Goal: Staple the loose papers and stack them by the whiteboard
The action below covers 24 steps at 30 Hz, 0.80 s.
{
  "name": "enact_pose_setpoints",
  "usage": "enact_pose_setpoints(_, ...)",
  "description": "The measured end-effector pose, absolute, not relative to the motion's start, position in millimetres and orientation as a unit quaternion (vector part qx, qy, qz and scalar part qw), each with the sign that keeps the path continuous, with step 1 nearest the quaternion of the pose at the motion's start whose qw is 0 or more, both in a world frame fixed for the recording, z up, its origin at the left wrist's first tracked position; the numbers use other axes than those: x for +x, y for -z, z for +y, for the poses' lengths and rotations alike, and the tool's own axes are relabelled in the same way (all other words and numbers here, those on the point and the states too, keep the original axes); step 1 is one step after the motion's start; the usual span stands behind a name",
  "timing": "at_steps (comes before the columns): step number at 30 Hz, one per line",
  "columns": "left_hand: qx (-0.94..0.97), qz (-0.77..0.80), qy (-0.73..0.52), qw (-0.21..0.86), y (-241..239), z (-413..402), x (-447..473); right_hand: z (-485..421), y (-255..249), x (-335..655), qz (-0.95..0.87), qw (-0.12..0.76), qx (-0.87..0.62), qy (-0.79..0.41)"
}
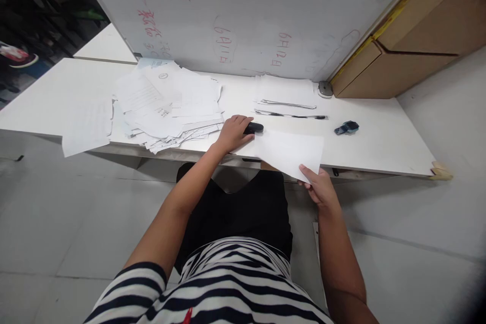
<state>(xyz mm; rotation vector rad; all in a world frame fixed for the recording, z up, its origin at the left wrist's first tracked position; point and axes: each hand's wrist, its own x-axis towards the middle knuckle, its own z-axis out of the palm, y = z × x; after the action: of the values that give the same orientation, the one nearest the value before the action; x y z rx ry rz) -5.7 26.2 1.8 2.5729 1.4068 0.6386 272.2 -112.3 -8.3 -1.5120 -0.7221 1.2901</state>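
My left hand [236,134] is wrapped round a small black stapler [255,127] near the front edge of the white desk. The stapler's front end meets the left corner of a white sheet of paper [290,149]; whether the corner lies inside its jaw I cannot tell. My right hand [319,185] pinches the near right corner of that paper, thumb on top, just past the desk edge. Left of my left hand spreads a loose, uneven pile of printed papers [167,96].
A whiteboard [250,20] with red writing stands behind the desk [391,136]. Near its base lie more papers [284,90] and a pen [290,114]. A dark blue crumpled-looking object [346,127] sits to the right. One sheet [87,124] overhangs the front edge at left. Cardboard boxes [379,71] stand at the right.
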Motion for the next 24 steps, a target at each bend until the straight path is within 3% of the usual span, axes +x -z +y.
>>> enact_pose_setpoints(10,0.875,0.401,-0.270,0.025,-8,14,-5,-111,12,275,-0.303,0.490,-0.619,-0.534)
enact_pose_setpoints(18,0.891,0.366,-0.253,0.088,-6,19,-5,-109,13,278,-0.294,0.478,-0.634,-0.532)
enact_pose_setpoints(24,0.904,0.360,-0.228,0.028,-6,28,2,-109,13,280,-0.314,0.452,-0.645,-0.530)
